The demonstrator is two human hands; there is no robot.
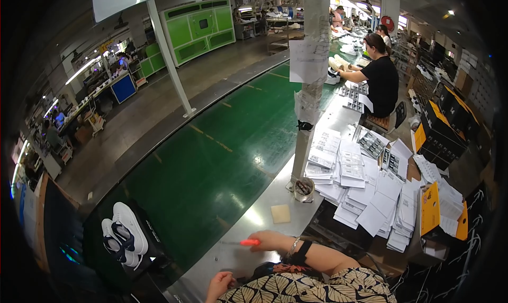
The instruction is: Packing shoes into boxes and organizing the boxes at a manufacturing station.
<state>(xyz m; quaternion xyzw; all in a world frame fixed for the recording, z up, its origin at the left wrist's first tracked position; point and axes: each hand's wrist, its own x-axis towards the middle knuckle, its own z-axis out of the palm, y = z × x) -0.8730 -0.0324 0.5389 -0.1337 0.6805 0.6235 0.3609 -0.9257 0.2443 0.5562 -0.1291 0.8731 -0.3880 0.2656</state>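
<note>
— What is that red bit at the lower centre of the frame?

— A thin tool with a red handle (250, 242), lying just above the metal surface (264, 197) along the edge of the green conveyor belt (211, 160). The right hand (270, 240) is closed around its handle, metal tip pointing left.

— And the other hand?

— The left hand (218, 285) sits at the bottom edge, fingers curled loosely, resting near the surface's rim. I cannot tell whether it holds anything.

— What lies close by?

— A small tan square pad (280, 213) just above the right hand, and further up a round tin (304, 189) at the foot of a paper-wrapped post (309, 91).

— To the right?

— Heaps of white printed sheets (360, 192) spread over the surface, with a yellow and black box (442, 218) at their right edge.

— On the belt itself?

— At lower left, a pair of white and dark sneakers (124, 234) resting on a black box (145, 245).

— Anyone else there?

— A person in a black shirt (382, 81) sits at upper right, beside the same line, with stacked black and yellow boxes (444, 128) to the right.
</note>
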